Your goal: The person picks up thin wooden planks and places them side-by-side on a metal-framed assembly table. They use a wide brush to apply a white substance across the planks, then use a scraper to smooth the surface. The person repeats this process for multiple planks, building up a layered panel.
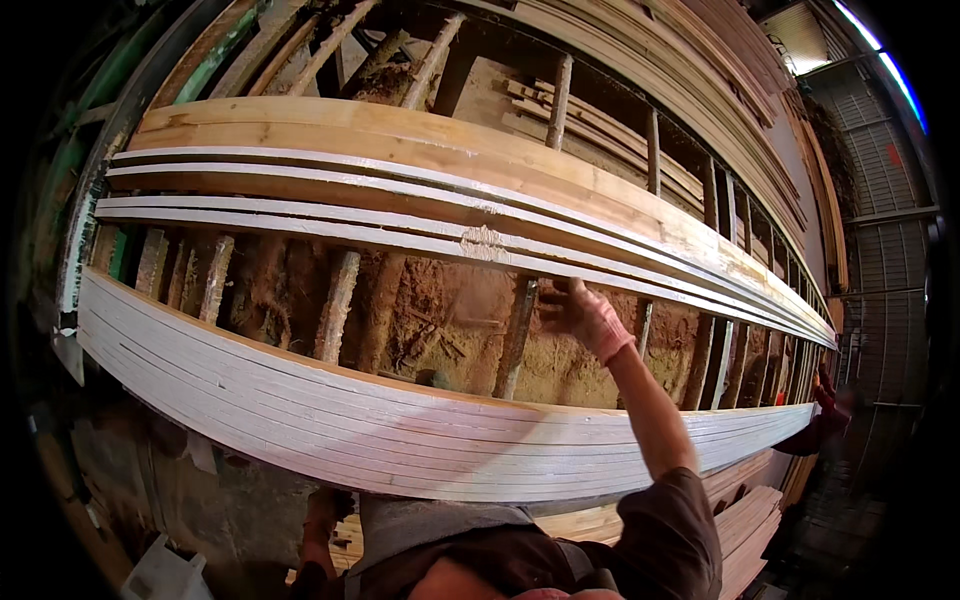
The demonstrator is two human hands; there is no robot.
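Note:
My right hand (588, 318), in a pinkish work glove, reaches over the rack with its fingers spread. Its fingertips are close by the nearest of several long boards with white-painted edges (400, 233); whether they touch it I cannot tell. Against these boards, on the far side, lies bare yellowish wood (330, 125). My left hand (325, 508) is low beside my body, just under the near stack of white-edged boards (330, 430). It is dark there, and its fingers are hard to make out. A rough, lighter patch (484, 242) marks the middle boards.
Worn crossbars (338, 305) span a gap over brown, dusty debris (450, 335). More long planks (680, 60) are stacked beyond the rack. At the far right end, another person's dark red sleeve or glove (828, 410) is by the boards. Timber (745, 530) lies behind my right arm.

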